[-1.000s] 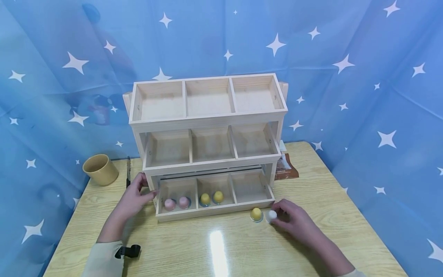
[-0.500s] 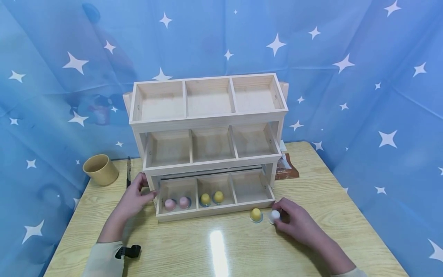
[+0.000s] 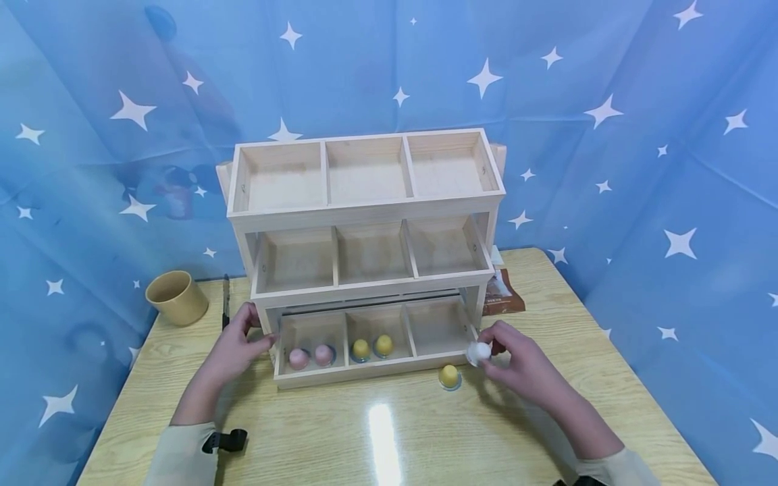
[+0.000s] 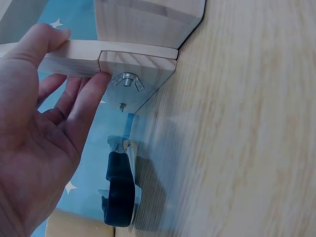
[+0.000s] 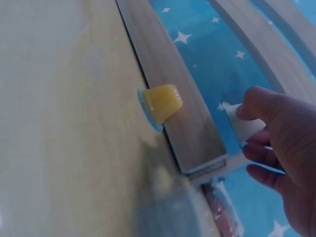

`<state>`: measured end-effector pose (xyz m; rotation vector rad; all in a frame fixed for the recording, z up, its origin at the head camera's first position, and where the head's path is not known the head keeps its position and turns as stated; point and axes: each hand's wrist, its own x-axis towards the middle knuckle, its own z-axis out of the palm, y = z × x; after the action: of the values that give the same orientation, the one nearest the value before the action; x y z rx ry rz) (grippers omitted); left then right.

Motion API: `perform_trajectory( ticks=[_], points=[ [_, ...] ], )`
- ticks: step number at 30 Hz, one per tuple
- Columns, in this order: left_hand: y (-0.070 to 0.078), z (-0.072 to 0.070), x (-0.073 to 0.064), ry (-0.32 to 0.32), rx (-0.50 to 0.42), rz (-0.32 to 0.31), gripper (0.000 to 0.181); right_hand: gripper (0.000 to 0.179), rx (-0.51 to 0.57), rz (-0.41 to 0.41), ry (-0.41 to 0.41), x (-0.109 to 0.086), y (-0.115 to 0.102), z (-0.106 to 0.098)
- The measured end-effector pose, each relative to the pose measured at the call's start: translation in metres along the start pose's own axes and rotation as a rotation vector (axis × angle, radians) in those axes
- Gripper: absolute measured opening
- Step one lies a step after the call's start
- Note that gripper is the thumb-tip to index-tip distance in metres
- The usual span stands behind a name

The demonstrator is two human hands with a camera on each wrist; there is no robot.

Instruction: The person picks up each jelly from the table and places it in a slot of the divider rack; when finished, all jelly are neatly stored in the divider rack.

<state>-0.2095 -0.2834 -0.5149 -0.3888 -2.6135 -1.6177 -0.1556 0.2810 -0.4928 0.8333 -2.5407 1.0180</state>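
Note:
A three-tier wooden rack (image 3: 365, 210) with divided trays stands on the table. My left hand (image 3: 234, 354) grips its left upright, thumb on one side and fingers on the other, near a wing nut (image 4: 127, 79). Between the fingertips of my right hand (image 3: 524, 364) is a small white jelly cup (image 3: 478, 352), raised off the table by the bottom tray's right front corner. A yellow jelly cup (image 3: 450, 376) sits on the table before that tray. Two pink jelly cups (image 3: 325, 354) occupy its left compartment; two yellow ones (image 3: 383, 345) occupy the middle. Its right compartment holds nothing.
A tan mug (image 3: 176, 298) stands at the back left, with a black-handled knife (image 3: 226, 304) beside it. Behind the rack's right side lies a brown and white packet (image 3: 503, 293). A blue star-patterned curtain (image 3: 638, 169) surrounds the table (image 3: 304, 432).
My right hand has lifted the white jelly cup from the table and carried it toward the bottom tray. The left hand has kept its place on the upright.

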Motion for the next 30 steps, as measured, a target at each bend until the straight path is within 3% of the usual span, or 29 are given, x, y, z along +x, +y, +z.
perform_trajectory(
  ticks=[9, 19, 30],
  points=[
    [-0.005, 0.001, 0.001, 0.001, 0.012, 0.007, 0.036, 0.035, 0.012, 0.054, -0.105, 0.038, -0.005, 0.01],
    [-0.004, 0.001, 0.0, 0.002, 0.018, 0.001, 0.038, 0.028, 0.03, 0.114, -0.265, 0.073, 0.0, 0.042],
    [-0.008, 0.001, 0.001, -0.002, 0.016, 0.02, 0.037, 0.025, -0.011, 0.029, -0.346, 0.088, 0.012, 0.06]
  ],
)
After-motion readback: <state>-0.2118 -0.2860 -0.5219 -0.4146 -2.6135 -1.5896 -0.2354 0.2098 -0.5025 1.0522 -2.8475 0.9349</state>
